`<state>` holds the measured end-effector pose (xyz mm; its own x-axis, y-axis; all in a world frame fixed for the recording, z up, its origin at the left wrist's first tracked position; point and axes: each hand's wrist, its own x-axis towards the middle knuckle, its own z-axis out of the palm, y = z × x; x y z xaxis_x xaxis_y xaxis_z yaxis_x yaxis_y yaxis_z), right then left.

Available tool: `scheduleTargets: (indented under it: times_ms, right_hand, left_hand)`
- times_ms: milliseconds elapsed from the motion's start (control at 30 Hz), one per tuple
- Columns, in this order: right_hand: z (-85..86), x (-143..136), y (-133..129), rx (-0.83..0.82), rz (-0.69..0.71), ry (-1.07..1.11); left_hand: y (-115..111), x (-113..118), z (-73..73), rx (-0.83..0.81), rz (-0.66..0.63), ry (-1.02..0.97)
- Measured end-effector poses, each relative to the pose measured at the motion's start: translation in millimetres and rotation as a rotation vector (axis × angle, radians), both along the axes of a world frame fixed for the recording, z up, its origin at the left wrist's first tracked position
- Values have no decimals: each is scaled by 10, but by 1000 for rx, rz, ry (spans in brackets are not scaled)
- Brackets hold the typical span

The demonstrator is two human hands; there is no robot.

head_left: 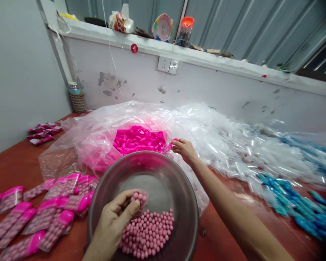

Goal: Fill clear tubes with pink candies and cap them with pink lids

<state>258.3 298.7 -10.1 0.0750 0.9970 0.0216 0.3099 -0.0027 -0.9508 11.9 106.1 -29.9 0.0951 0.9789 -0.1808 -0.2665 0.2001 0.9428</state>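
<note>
Showing round pink beads inside clear container [140, 200].

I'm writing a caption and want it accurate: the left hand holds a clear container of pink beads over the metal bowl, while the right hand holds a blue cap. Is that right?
Not quite: the cap in the right hand is pink, as the head view shows. The rest stands.
</note>
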Motion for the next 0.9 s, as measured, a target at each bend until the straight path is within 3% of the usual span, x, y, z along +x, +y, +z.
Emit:
scheduleTargets:
  times_ms: [100,200,300,400,500,633,700,800,900]
  right_hand:
    - [235,-1,-499,28,86,187]
    - [356,-111,-1012,-25,201,433]
    - [332,-266,-1413,-97,266,591]
    - [211,-359,-1660,-143,269,606]
    - [115,-347,-1784,-6,300,305]
    - [141,-276,-1874,589,361,-415]
    - [176,-268,-1918,788,451,-668]
    - [183,-284,-1982,858,517,-883]
    - [155,-268,-2024,712,534,-904]
  left_hand:
    - [-1,18,76,41,-26,-17]
    - [-19,101,168,46,-57,-122]
    - [-42,227,239,53,-60,-252]
    - [-67,332,263,46,-29,-350]
    - [-94,381,248,5,-19,-374]
    - [-122,406,205,-54,-29,-349]
    - [-133,422,193,-76,-46,-360]
    - [-151,435,201,-65,-79,-355]
    - [-166,414,226,-20,-147,-266]
